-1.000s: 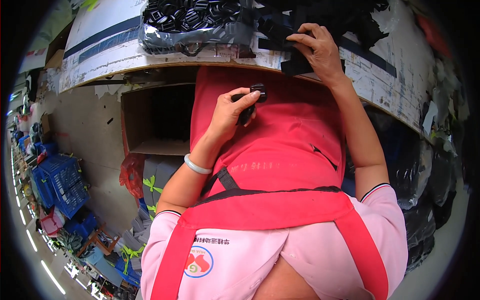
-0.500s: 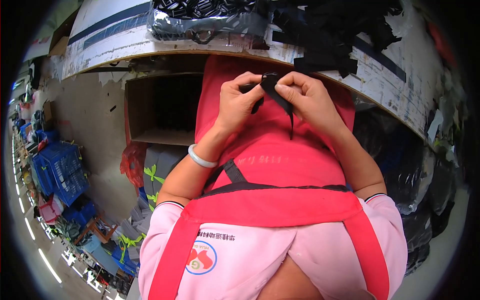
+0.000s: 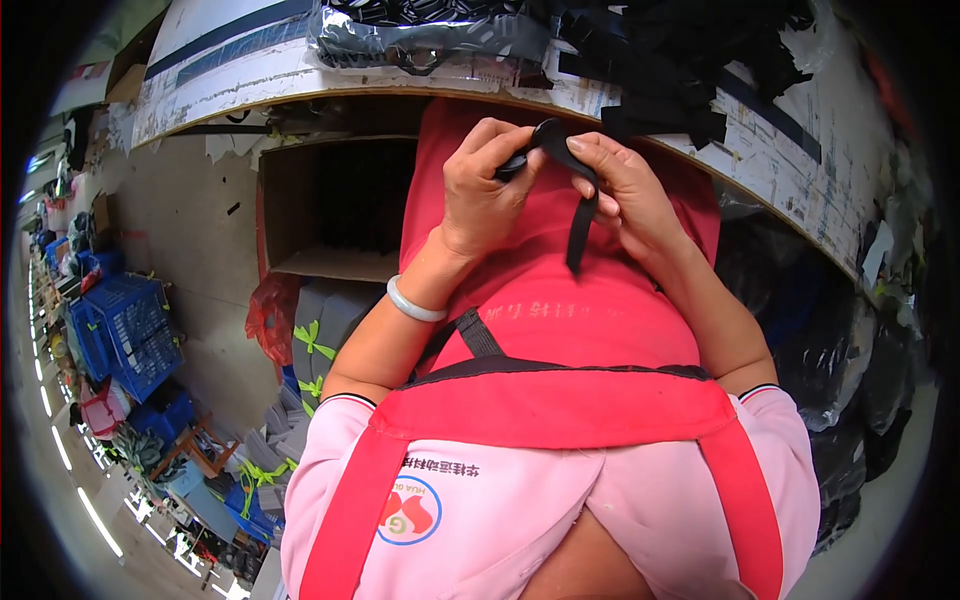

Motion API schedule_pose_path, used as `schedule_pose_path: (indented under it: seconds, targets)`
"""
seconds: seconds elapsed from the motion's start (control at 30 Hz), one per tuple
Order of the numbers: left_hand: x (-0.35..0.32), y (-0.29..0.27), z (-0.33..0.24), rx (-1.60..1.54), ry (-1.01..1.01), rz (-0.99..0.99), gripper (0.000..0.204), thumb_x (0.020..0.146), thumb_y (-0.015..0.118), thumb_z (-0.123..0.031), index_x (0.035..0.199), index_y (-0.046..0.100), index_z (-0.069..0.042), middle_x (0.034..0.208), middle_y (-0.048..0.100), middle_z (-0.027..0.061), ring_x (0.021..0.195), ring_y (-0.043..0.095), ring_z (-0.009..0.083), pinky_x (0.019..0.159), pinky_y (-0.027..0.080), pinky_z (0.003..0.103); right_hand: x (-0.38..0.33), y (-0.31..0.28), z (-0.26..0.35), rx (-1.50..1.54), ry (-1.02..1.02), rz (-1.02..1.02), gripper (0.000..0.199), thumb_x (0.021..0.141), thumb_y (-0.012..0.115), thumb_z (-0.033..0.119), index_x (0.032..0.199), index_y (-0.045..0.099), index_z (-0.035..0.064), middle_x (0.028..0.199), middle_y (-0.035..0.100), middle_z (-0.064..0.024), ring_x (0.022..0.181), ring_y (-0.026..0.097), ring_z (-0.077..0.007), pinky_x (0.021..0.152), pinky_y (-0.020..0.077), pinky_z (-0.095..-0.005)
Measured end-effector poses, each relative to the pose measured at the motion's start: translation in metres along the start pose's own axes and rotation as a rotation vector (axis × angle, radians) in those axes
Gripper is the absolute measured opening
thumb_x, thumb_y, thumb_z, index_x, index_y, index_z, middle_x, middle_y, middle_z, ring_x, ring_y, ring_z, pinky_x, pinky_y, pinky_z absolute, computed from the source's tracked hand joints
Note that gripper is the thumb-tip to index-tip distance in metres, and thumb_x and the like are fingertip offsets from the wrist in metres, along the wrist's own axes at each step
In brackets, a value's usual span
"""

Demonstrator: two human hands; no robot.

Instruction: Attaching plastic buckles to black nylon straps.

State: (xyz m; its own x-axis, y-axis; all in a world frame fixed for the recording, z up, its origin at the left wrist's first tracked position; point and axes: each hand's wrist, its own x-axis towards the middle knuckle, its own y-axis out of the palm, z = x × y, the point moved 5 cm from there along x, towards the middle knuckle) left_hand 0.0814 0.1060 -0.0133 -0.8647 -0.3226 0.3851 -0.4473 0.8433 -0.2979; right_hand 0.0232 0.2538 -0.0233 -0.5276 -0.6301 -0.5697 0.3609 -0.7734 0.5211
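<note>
My left hand (image 3: pixel 487 187) is closed, its thumb and fingers pinching a black strap (image 3: pixel 580 232) near its upper end. A small, dark, shiny piece, perhaps a plastic buckle, shows at that end, partly hidden by the fingers. On the other side, my right hand (image 3: pixel 628 188) grips the same strap between thumb and fingers, with its free end hanging below. Both hands are raised over the red apron (image 3: pixel 590 335), just short of the table edge.
A clear plastic bag (image 3: pixel 425 50) of black plastic parts lies on the worn white table (image 3: pixel 235 75). Black fabric strips (image 3: pixel 650 65) pile up to its right. Below the table stands an open cardboard box (image 3: pixel 335 262). Blue crates (image 3: pixel 125 325) are at the left.
Both hands have moved slightly up toward the table. My right hand has turned, and its fingers now wrap the strap lower down; the strap's end hangs flatter and broader.
</note>
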Motion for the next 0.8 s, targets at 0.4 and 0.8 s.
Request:
schedule_pose_path:
  seconds: [0.4, 0.8]
  targets:
    - [-0.008, 0.005, 0.008, 0.054, 0.020, 0.217, 0.022, 0.079, 0.072, -0.005, 0.101, 0.068, -0.005, 0.084, 0.063, 0.0068, 0.066, 0.063, 0.0216, 0.056, 0.050, 0.030, 0.014, -0.009, -0.005, -0.104, -0.145, -0.059, 0.026, 0.091, 0.066, 0.021, 0.109, 0.059, 0.0029, 0.078, 0.059, -0.0003, 0.057, 0.055, -0.0049, 0.047, 0.0435, -0.0174]
    - [-0.024, 0.012, 0.033, -0.734, -0.953, 0.135, 0.026, 0.091, 0.065, -0.021, 0.104, 0.067, 0.001, 0.069, 0.062, 0.0035, 0.052, 0.055, 0.0086, 0.044, 0.039, 0.021, -0.018, 0.019, 0.020, -0.543, -0.844, -0.070, 0.013, 0.084, 0.070, 0.002, 0.095, 0.064, 0.0004, 0.092, 0.050, -0.0012, 0.079, 0.048, -0.0064, 0.064, 0.0411, -0.0186]
